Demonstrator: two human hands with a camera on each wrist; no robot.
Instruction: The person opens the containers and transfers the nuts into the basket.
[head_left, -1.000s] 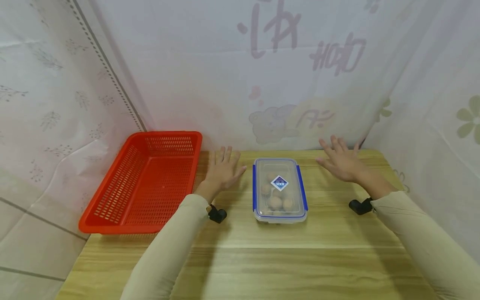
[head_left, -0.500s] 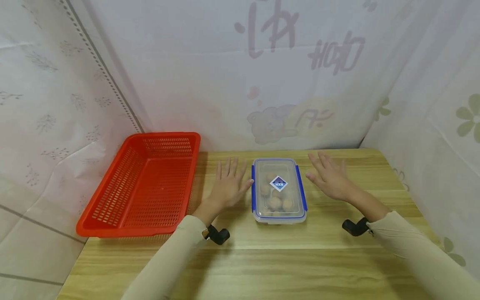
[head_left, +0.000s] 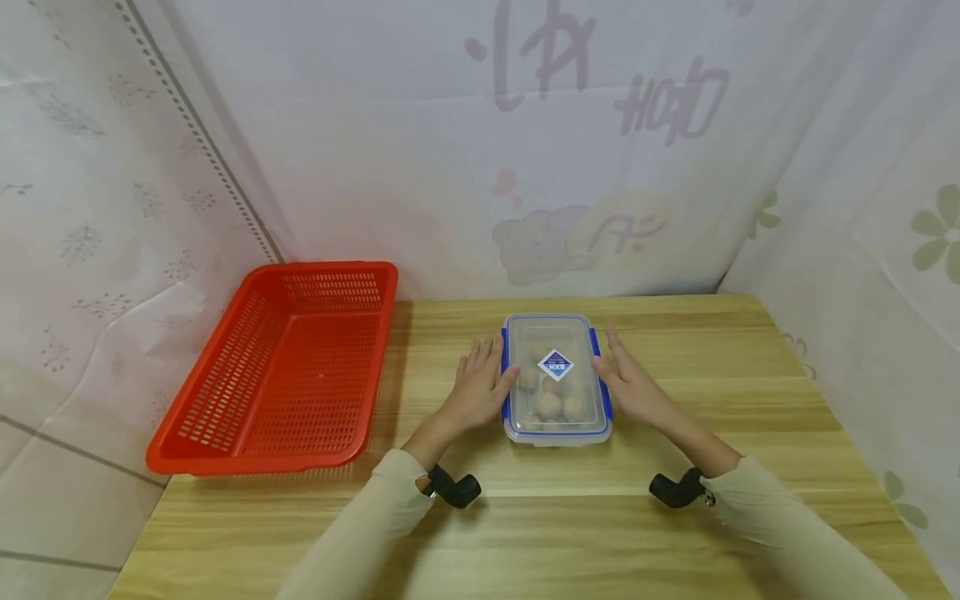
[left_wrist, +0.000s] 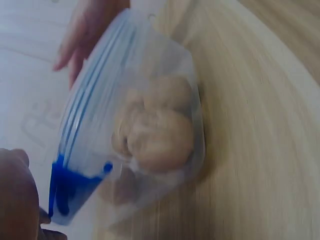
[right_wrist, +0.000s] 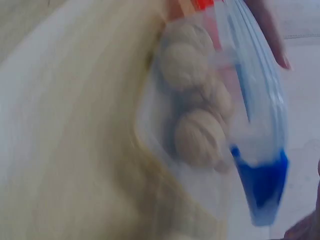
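Note:
A clear plastic food container point(head_left: 553, 332) with a lid, blue side clips point(right_wrist: 262, 185) and a diamond-shaped label point(head_left: 556, 365) rests on the table. Through its walls several walnuts point(right_wrist: 199, 137) show at the bottom. My left hand point(head_left: 478, 393) lies along the container's left side, fingers straight, thumb at the lid's edge. On the opposite side my right hand point(head_left: 632, 387) is extended too, its thumb right at the clip. In the left wrist view the clip at the near side sits pressed down against the box. Both wrist views are blurred.
A red plastic basket point(head_left: 384, 367) with slotted walls stands to the left on the wooden table point(head_left: 540, 542). White printed curtains point(head_left: 420, 167) hang behind the table and at both sides. A black wrist mount point(head_left: 454, 490) sticks out from each wrist.
Both hands have moved inward from either side and now flank the container closely. The container and the basket have stayed in place.

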